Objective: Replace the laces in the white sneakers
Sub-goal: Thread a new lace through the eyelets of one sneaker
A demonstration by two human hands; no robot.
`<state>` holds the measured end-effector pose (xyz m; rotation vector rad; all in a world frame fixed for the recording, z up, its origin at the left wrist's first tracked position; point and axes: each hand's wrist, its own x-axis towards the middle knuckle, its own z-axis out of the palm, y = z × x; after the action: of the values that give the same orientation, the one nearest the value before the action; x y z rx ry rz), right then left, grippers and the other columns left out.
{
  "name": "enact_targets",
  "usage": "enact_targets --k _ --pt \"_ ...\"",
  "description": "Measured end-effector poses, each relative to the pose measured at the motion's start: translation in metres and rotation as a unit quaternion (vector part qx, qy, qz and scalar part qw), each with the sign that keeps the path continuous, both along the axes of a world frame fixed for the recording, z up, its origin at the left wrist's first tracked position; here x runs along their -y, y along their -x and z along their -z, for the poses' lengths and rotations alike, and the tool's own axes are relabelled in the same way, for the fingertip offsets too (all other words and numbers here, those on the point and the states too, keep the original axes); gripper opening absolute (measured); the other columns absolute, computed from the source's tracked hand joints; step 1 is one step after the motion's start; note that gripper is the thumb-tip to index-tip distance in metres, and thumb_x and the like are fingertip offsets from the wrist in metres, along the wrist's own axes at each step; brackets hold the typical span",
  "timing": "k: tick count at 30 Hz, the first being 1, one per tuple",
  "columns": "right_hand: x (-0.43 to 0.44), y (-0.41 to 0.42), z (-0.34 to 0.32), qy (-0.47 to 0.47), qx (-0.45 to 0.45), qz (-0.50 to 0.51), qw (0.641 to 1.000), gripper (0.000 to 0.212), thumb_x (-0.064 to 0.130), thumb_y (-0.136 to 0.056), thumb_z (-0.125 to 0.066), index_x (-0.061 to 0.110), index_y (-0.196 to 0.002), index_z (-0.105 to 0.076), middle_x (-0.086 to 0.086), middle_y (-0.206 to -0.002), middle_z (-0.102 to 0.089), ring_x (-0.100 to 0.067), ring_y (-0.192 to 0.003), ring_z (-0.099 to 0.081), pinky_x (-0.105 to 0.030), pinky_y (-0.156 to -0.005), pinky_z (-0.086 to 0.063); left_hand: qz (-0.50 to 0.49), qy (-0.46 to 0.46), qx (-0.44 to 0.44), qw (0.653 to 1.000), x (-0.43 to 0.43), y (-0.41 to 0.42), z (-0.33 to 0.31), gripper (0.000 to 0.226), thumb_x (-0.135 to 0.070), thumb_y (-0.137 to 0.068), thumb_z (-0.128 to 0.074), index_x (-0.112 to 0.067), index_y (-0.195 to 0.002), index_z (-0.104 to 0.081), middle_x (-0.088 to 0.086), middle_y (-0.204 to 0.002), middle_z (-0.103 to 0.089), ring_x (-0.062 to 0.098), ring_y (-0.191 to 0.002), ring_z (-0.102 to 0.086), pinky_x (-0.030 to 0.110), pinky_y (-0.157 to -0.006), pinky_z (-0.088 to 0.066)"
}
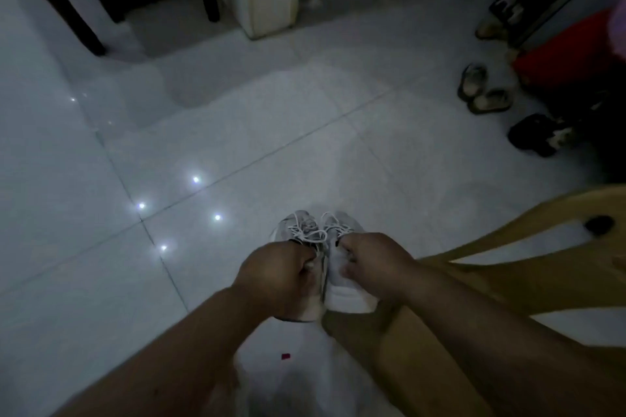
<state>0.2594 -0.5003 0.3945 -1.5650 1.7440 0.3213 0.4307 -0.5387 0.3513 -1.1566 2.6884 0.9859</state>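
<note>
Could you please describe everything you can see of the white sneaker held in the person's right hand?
The white sneaker looks like a low trainer, its thick white heel towards the camera and its toe pointing away. White laces are threaded across its top in loose loops. The right hand grips it at the collar, fingers curled over the opening. Its inner side lies against the other sneaker. The dim, blurred picture hides whether it rests on the tiled floor or hangs above it.

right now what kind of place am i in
Most likely a room in a home: a glossy tiled floor, a pair of sandals left on it, and a yellow plastic chair.
</note>
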Motion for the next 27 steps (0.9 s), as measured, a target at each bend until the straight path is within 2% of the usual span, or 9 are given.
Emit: enact_targets --k 2,5,7,9,11,14,17,25,27 --pt "0.013 -0.014 -0.061 -0.004 -0.003 0.002 1.0 0.033 0.02 -0.09 -0.058 0.024 -0.067 -0.034 0.004 -0.075 -0.05 -0.01 -0.068 -0.045 -0.017 -0.053 -0.03 0.031 0.011 -0.002 0.999 0.023 -0.008 -0.059 0.024 -0.035 -0.072 -0.037 -0.019 -0.075 -0.055 0.007 -0.087 -0.066 0.027 -0.082 -0.061 0.028 -0.064 -0.04" --pt "0.034 -0.032 -0.143 0.008 -0.02 0.009 1.0 0.026 0.024 -0.089 -0.059 0.023 -0.074 -0.038 -0.009 -0.1 -0.061 -0.024 -0.094 -0.056 -0.03 -0.059 -0.025 0.064 0.025 0.013 0.998 0.054 -0.025 -0.144 0.017 -0.031 -0.083 -0.047 -0.021 -0.087 -0.06 0.005 -0.096 -0.067 0.026 -0.091 -0.061 0.029 -0.072 -0.044" --pt "0.049 -0.044 -0.202 0.028 -0.027 0.013 0.999 0.031 0.026 -0.089 -0.059 0.024 -0.069 -0.035 -0.011 -0.108 -0.062 -0.027 -0.1 -0.056 -0.027 -0.063 -0.024 0.082 0.043 0.001 0.996 0.077 -0.038 -0.199 0.018 -0.032 -0.084 -0.047 -0.021 -0.089 -0.06 0.005 -0.097 -0.067 0.026 -0.091 -0.061 0.028 -0.071 -0.043" --pt "0.061 -0.055 -0.255 0.045 -0.042 0.009 0.998 0.038 0.027 -0.088 -0.059 0.027 -0.064 -0.03 -0.011 -0.108 -0.062 -0.027 -0.101 -0.056 -0.027 -0.064 -0.027 0.095 0.068 -0.016 0.993 0.095 -0.049 -0.254 0.027 -0.036 -0.08 -0.04 -0.019 -0.088 -0.06 0.005 -0.097 -0.067 0.025 -0.089 -0.06 0.027 -0.068 -0.041" --pt "0.075 -0.061 -0.299 0.067 -0.048 0.017 0.996 0.039 0.027 -0.088 -0.06 0.028 -0.064 -0.03 -0.01 -0.105 -0.061 -0.027 -0.1 -0.055 -0.028 -0.065 -0.028 0.099 0.086 -0.023 0.991 0.111 -0.053 -0.304 0.023 -0.033 -0.084 -0.041 -0.02 -0.089 -0.06 0.004 -0.098 -0.066 0.024 -0.09 -0.06 0.026 -0.065 -0.036" --pt "0.095 -0.069 -0.358 0.096 -0.058 0.023 0.993 0.034 0.028 -0.089 -0.06 0.025 -0.068 -0.034 -0.002 -0.085 -0.052 -0.026 -0.09 -0.052 -0.031 -0.061 -0.029 0.114 0.14 -0.017 0.983 0.132 -0.057 -0.368 0.02 -0.027 -0.092 -0.044 -0.02 -0.098 -0.062 0.003 -0.104 -0.066 0.024 -0.095 -0.059 0.025 -0.066 -0.032" --pt "0.112 -0.073 -0.404 0.118 -0.066 0.022 0.991 0.023 0.029 -0.088 -0.061 0.02 -0.075 -0.044 -0.002 -0.084 -0.051 -0.019 -0.082 -0.046 -0.03 -0.063 -0.031 0.126 0.164 -0.014 0.978 0.151 -0.059 -0.415 0.026 -0.027 -0.092 -0.046 -0.021 -0.11 -0.064 0.006 -0.11 -0.065 0.026 -0.101 -0.058 0.026 -0.075 -0.039" --pt "0.149 -0.065 -0.438 0.172 -0.102 0.007 0.98 0.018 0.03 -0.085 -0.062 0.013 -0.09 -0.057 -0.003 -0.087 -0.053 -0.021 -0.081 -0.048 -0.03 -0.064 -0.033 0.086 0.167 0.018 0.982 0.182 -0.054 -0.477 0.021 -0.018 -0.091 -0.048 -0.015 -0.104 -0.064 0.007 -0.098 -0.064 0.025 -0.088 -0.059 0.028 -0.067 -0.041" --pt "0.157 -0.057 -0.446 0.187 -0.101 0.011 0.977 0.017 0.03 -0.086 -0.061 0.014 -0.087 -0.055 -0.003 -0.087 -0.053 -0.021 -0.081 -0.048 -0.029 -0.063 -0.032 0.072 0.163 0.013 0.984 0.188 -0.045 -0.488 0.018 -0.019 -0.091 -0.048 -0.017 -0.101 -0.064 0.006 -0.094 -0.064 0.022 -0.081 -0.057 0.026 -0.063 -0.039"
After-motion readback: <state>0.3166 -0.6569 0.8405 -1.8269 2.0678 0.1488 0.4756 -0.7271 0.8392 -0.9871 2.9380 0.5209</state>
